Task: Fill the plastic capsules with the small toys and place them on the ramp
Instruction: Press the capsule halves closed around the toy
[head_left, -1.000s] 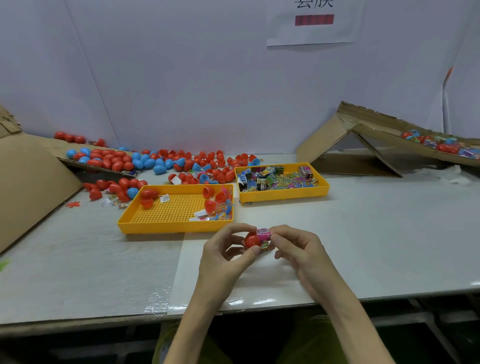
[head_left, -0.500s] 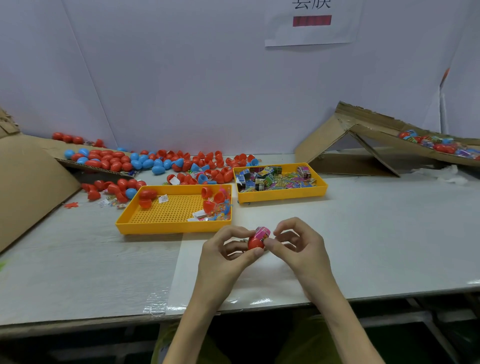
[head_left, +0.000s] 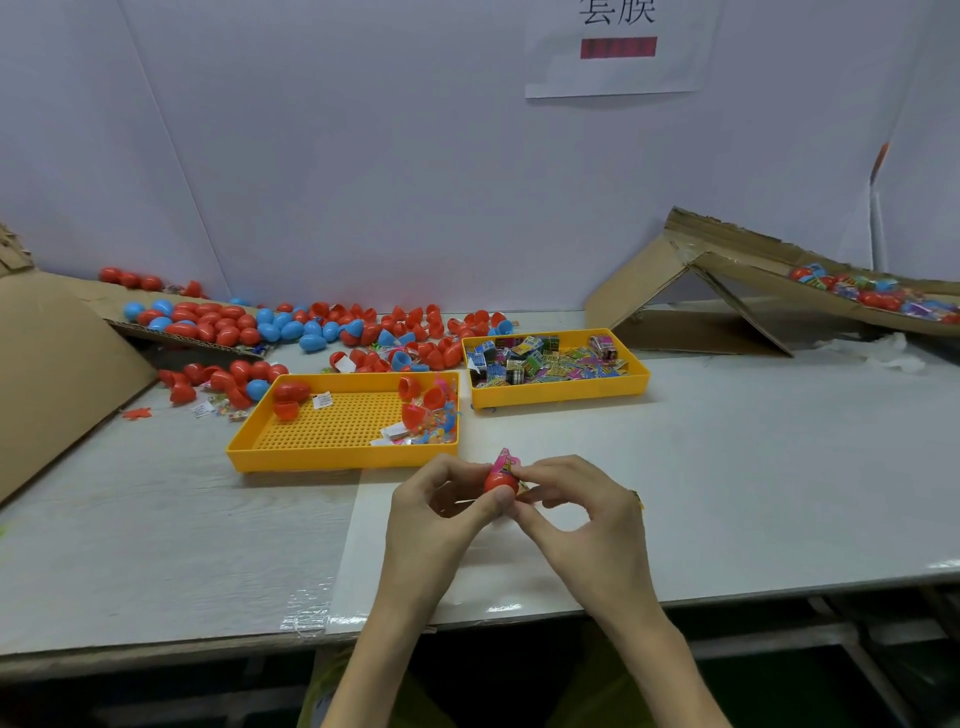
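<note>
Fingers (head_left: 540, 467) of the right hand (head_left: 587, 525) pinch a pink toy packet (head_left: 505, 459) jutting from the red capsule (head_left: 500, 483) that the left hand (head_left: 441, 519) pinches above the table (head_left: 727, 493), so crumpled wrapper caught at the rim could stop it closing.

Vs 1 s ago: tipped pink toy packet (head_left: 506, 461) from lying sideways at the upper right of red capsule (head_left: 500, 482) to standing on end, corner poking up above it. Shifted right hand (head_left: 582, 519) from curled over the packet to a fingertip pinch at its right edge, with a wider gap under the fingers. Slid left hand (head_left: 441, 514) thumb from the capsule's side round to its near underside. Can't tell whether pushed partway inside the capsule or just tucked behind it.
</note>
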